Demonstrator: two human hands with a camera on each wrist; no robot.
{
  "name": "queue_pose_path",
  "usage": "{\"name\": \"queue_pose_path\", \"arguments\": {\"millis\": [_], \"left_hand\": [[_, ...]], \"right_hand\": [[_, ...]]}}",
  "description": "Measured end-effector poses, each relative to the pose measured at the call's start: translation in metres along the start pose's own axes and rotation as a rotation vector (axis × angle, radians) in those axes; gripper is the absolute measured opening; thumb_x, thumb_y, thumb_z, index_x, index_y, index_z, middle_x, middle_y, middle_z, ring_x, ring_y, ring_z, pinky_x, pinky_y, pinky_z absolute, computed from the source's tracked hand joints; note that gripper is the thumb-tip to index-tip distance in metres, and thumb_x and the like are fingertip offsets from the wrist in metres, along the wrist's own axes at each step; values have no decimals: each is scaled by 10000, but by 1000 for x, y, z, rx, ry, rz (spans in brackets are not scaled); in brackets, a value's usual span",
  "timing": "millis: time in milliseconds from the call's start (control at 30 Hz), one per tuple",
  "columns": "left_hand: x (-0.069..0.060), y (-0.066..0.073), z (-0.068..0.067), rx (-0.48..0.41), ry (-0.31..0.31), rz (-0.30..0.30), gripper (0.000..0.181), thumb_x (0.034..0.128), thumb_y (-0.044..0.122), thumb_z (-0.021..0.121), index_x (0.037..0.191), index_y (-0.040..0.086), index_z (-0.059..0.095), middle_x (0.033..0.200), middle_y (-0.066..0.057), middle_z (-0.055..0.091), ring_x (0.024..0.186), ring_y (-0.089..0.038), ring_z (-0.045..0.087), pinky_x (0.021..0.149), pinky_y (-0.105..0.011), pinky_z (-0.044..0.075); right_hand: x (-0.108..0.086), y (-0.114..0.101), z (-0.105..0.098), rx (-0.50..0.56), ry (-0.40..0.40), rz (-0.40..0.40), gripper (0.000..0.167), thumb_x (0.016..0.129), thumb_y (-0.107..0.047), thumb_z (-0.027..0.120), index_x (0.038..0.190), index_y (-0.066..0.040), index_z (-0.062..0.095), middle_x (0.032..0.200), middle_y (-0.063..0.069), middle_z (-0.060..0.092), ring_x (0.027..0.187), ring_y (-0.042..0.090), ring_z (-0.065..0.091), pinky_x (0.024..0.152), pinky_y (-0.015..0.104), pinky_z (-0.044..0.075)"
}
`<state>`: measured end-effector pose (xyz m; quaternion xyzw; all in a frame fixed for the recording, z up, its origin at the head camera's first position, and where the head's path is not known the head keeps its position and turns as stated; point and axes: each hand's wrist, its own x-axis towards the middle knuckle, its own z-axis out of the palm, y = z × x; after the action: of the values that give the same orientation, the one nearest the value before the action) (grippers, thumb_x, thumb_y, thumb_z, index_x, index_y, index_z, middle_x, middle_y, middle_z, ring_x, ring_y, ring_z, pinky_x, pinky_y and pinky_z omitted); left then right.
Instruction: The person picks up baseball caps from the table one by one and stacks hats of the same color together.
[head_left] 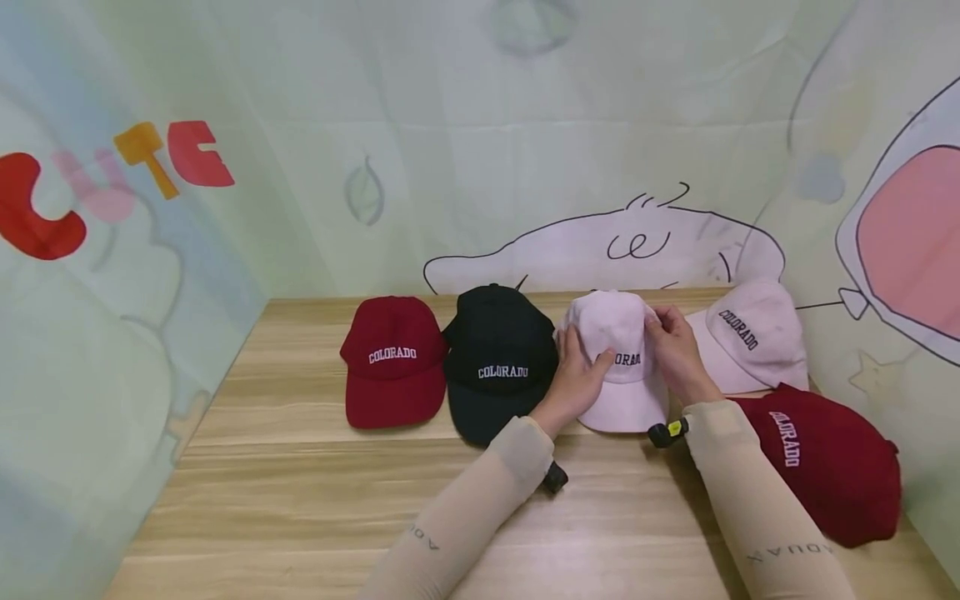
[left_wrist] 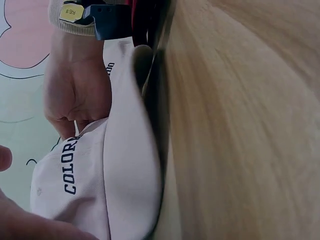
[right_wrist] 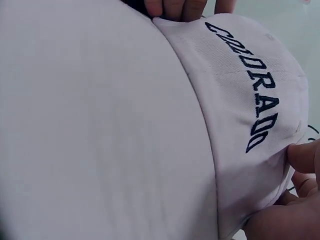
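Observation:
A pale pink cap [head_left: 622,404] with dark COLORADO lettering rests on the wooden table, its brim toward me. On its left side my left hand [head_left: 576,382] grips the crown, thumb lying across the front over part of the lettering. The right hand [head_left: 678,354] pinches the crown's right edge; in the right wrist view its thumb [right_wrist: 304,157] presses the fabric, with fingers behind. Close by on the left stands a black cap [head_left: 498,333]. A second pale pink cap [head_left: 765,333] lies tilted just right of the right hand.
A dark red cap [head_left: 393,367] sits at the row's left end. Another dark red cap [head_left: 840,467] lies sideways beside the right forearm, overlapping the second pink cap's edge. Printed fabric [head_left: 315,167] hangs behind and beside the wooden table [head_left: 300,500].

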<state>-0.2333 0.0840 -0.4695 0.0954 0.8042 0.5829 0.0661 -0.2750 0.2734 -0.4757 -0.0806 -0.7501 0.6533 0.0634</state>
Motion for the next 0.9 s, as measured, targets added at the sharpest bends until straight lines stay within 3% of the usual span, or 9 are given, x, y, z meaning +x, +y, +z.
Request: {"name": "queue_pose_path", "arguments": {"millis": [200, 367, 567, 700, 900], "left_hand": [[3, -4, 3, -13, 12, -17, 902, 1033, 433, 537, 1656, 16, 36, 1734, -224, -32, 1619, -321, 31, 1307, -464, 142], [1, -5, 7, -5, 15, -31, 917, 1032, 446, 539, 1654, 12, 24, 1738, -207, -51, 1622, -304, -6, 1311, -453, 126], [-1, -5, 8, 10, 3, -13, 907, 1041, 452, 519, 1654, 12, 15, 1742, -188, -59, 1623, -298, -29, 1315, -452, 100], [-4, 0, 8, 10, 7, 31, 879, 1050, 421, 516, 1659, 32, 16, 1749, -157, -62, 1624, -279, -23, 1315, -457, 96], [-12, 17, 14, 7, 19, 170, 837, 1054, 345, 537, 1664, 51, 45, 1759, -98, -54, 1626, -233, 31, 1306, -458, 162]], "right_hand": [[3, 8, 1, -47, -20, 42, 408, 1132, -241, 379, 1448, 15, 410, 1458, 141, 470, 1201, 102, 476, 1104, 287, 383], [2, 9, 1, -79, -46, 74, 458, 1138, -203, 309, 1554, -12, 336, 1587, 196, 385, 1390, 285, 400, 1254, 468, 281], [-3, 4, -1, -143, -61, 69, 500, 1130, -179, 312, 1618, -77, 285, 1633, 194, 353, 1454, 333, 367, 1268, 505, 258], [-9, -1, -8, -202, -79, 46, 528, 1118, -161, 332, 1636, -88, 261, 1672, 189, 301, 1513, 352, 321, 1269, 531, 254], [-17, -11, -28, -243, -41, -55, 518, 1087, -69, 377, 1597, 1, 314, 1663, 253, 298, 1554, 414, 270, 1256, 566, 257]]}}
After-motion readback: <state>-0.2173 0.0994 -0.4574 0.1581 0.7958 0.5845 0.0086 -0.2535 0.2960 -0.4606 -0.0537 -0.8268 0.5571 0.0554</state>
